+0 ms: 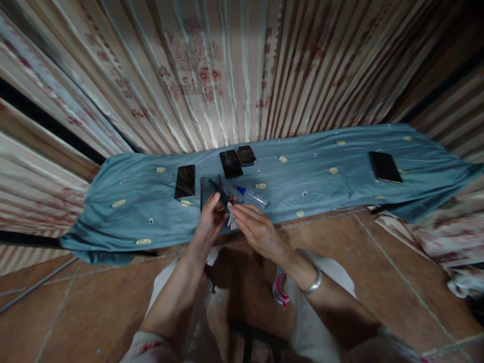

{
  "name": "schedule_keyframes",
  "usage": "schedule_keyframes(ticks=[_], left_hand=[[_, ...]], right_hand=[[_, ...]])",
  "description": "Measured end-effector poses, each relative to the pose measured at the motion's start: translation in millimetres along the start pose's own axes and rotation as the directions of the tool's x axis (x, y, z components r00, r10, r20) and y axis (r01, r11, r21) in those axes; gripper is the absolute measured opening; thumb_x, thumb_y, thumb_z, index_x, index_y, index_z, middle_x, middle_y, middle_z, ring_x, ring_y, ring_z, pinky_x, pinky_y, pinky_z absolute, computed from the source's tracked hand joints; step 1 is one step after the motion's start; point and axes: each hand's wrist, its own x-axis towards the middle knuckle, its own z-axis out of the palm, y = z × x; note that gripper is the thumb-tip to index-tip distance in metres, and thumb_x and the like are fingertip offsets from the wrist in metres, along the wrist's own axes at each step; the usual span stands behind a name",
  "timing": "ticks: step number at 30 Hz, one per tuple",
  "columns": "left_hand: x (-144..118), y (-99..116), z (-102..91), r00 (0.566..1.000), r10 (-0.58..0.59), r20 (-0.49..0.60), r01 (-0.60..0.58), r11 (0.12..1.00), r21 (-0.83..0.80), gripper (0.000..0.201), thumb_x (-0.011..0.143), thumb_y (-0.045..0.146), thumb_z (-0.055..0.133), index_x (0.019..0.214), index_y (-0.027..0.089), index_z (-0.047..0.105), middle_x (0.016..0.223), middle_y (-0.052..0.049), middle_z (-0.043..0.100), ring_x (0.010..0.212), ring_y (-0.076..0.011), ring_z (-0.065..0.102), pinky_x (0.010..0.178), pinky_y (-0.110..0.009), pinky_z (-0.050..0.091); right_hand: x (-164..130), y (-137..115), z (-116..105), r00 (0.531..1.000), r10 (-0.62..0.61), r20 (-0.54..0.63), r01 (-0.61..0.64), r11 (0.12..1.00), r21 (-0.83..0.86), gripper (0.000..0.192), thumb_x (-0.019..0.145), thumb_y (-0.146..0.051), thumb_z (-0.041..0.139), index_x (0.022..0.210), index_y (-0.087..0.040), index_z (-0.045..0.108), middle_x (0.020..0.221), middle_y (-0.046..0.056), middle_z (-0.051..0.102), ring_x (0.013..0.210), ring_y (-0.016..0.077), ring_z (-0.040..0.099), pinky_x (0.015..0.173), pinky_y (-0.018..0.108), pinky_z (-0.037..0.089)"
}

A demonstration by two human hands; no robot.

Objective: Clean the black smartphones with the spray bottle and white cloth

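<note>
My left hand [212,216] is closed around the side of a slim dark phone [221,193], held tilted above the bench. A whitish cloth [232,221] is pinched in my right hand [257,227], against the phone's near end. Just beyond my hands lies a larger dark flat device [206,187], partly hidden by the held phone. A clear spray bottle with a blue top [252,195] rests on its side right of the phone.
The bench has a blue-green patterned cloth [317,176]. On it are a black phone [185,181] at left, another phone [231,164], a small dark square item [247,155] and a dark device [385,167] at far right. Curtains [234,75] hang behind.
</note>
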Motion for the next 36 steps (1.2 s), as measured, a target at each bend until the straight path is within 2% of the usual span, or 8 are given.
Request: schedule_keyframes(ticks=[5, 15, 21, 23, 26, 29, 32, 36], left_hand=[[-5.1, 9.2, 3.3, 0.999, -0.039, 0.005, 0.039, 0.999, -0.022, 0.032, 0.078, 0.043, 0.066, 0.084, 0.012, 0.069, 0.078, -0.011, 0.074, 0.089, -0.0237, 0.072, 0.076, -0.03, 0.057], [-9.8, 19.3, 3.8, 0.999, -0.038, -0.012, 0.037, 0.998, -0.058, 0.034, 0.081, 0.041, 0.064, 0.098, 0.012, 0.07, 0.092, -0.015, 0.075, 0.105, -0.0284, 0.068, 0.087, -0.038, 0.058], [-9.7, 24.1, 2.7, 0.998, -0.049, -0.032, 0.045, 0.993, -0.112, 0.037, 0.082, 0.041, 0.063, 0.104, 0.011, 0.066, 0.095, -0.015, 0.074, 0.107, -0.0294, 0.068, 0.091, -0.043, 0.056], [-8.3, 22.7, 1.3, 0.999, -0.03, -0.03, 0.027, 0.995, -0.092, 0.037, 0.08, 0.042, 0.066, 0.102, 0.012, 0.066, 0.094, -0.014, 0.074, 0.107, -0.0296, 0.068, 0.091, -0.043, 0.055], [-6.4, 17.5, -0.6, 0.999, 0.019, -0.037, -0.02, 0.999, -0.03, 0.037, 0.075, 0.039, 0.072, 0.101, 0.013, 0.065, 0.088, -0.01, 0.075, 0.099, -0.0276, 0.071, 0.089, -0.04, 0.054], [-6.7, 11.5, 0.5, 0.996, 0.08, -0.05, -0.08, 0.997, -0.003, 0.05, 0.067, 0.032, 0.08, 0.111, 0.016, 0.059, 0.083, -0.004, 0.074, 0.087, -0.0237, 0.073, 0.085, -0.037, 0.054], [-8.6, 6.6, 5.1, 0.99, 0.105, -0.099, -0.105, 0.994, 0.013, 0.069, 0.063, 0.025, 0.083, 0.123, 0.019, 0.05, 0.077, 0.0, 0.072, 0.073, -0.0181, 0.071, 0.076, -0.032, 0.053], [-10.1, 1.6, 10.1, 0.981, 0.118, -0.154, -0.107, 0.991, 0.078, 0.082, 0.061, 0.019, 0.084, 0.133, 0.02, 0.045, 0.077, 0.002, 0.069, 0.064, -0.0124, 0.064, 0.065, -0.025, 0.048]], right_hand=[[-2.7, 1.3, 0.2, 1.0, -0.003, 0.016, 0.003, 1.0, 0.01, 0.042, 0.098, -0.017, 0.043, 0.138, -0.022, 0.055, 0.12, 0.011, 0.068, 0.114, 0.0232, 0.06, 0.098, 0.043, 0.054], [-8.7, 5.6, 1.0, 0.997, -0.039, 0.069, 0.045, 0.995, -0.094, 0.04, 0.098, -0.016, 0.043, 0.137, -0.016, 0.054, 0.12, 0.014, 0.067, 0.112, 0.0233, 0.061, 0.097, 0.04, 0.055], [-13.7, 18.5, 1.4, 0.989, 0.059, 0.133, -0.057, 0.998, -0.023, 0.042, 0.097, -0.014, 0.041, 0.134, -0.021, 0.057, 0.115, 0.011, 0.07, 0.106, 0.022, 0.065, 0.094, 0.04, 0.056], [-13.4, 24.5, 0.5, 0.985, 0.141, 0.099, -0.144, 0.989, 0.034, 0.038, 0.096, -0.016, 0.044, 0.129, -0.022, 0.062, 0.114, 0.01, 0.071, 0.107, 0.0212, 0.066, 0.096, 0.039, 0.056], [-10.8, 32.9, 0.9, 0.94, 0.342, 0.015, -0.338, 0.921, 0.194, 0.031, 0.093, -0.024, 0.052, 0.119, -0.025, 0.069, 0.116, 0.006, 0.073, 0.108, 0.0206, 0.068, 0.098, 0.039, 0.054], [-6.3, 37.2, 4.0, 0.853, 0.52, 0.047, -0.487, 0.759, 0.433, 0.03, 0.089, -0.033, 0.059, 0.115, -0.025, 0.072, 0.109, 0.004, 0.075, 0.099, 0.0211, 0.071, 0.091, 0.039, 0.058], [-1.1, 35.0, 8.2, 0.817, 0.565, 0.116, -0.518, 0.629, 0.58, 0.033, 0.085, -0.038, 0.063, 0.113, -0.023, 0.073, 0.106, 0.004, 0.076, 0.096, 0.0211, 0.072, 0.089, 0.037, 0.058], [3.7, 27.3, 14.0, 0.811, 0.573, 0.121, -0.524, 0.618, 0.586, 0.034, 0.085, -0.039, 0.063, 0.112, -0.023, 0.073, 0.106, 0.004, 0.076, 0.098, 0.0213, 0.071, 0.092, 0.037, 0.056]])
